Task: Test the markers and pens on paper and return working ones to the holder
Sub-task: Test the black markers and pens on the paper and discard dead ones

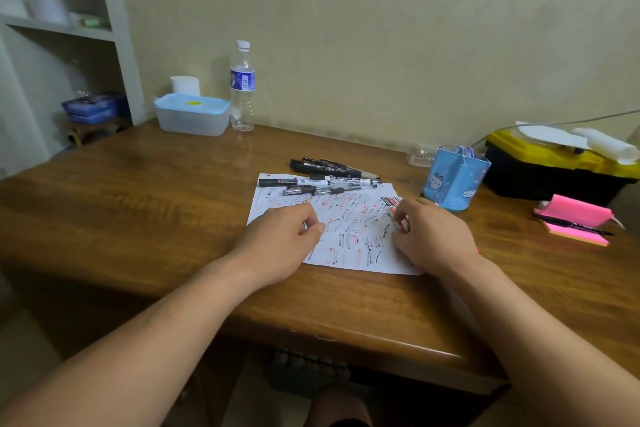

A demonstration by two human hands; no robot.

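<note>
progress: the paper [349, 229] is found densely covered in short black and red strokes, so testing is judged well advanced. a cluster of pens and markers [329, 178] is laid across the far edge of the sheet, partly on it and partly on the counter [138, 191]; none of these has been returned. the blue holder [455, 180] stands upright just beyond the right corner of the paper, and what it contains cannot be made out. the return step is therefore judged largely outstanding, and it cannot be told which of the laid-out items have been passed.

hands: the left hand [284, 239] rests on the left part of the sheet, fingers loosely curled, with nothing seen in it. the right hand [436, 236] rests on the right part, fingers curled under; a trace of red is noted beside the wrist, but whether a pen is gripped cannot be told.

surface and room: the counter is of glossy brown wood set against a pale wall [381, 28]. a water bottle [242, 87] and a blue-lidded plastic box [192, 114] are noted at the far left, and a yellow-and-black toolbox [554, 170] at the far right. a pink note pad [575, 215] with a dark pen [571, 225] laid on it sits in front of the toolbox. white shelving [59, 28] is recorded at the left.
</note>
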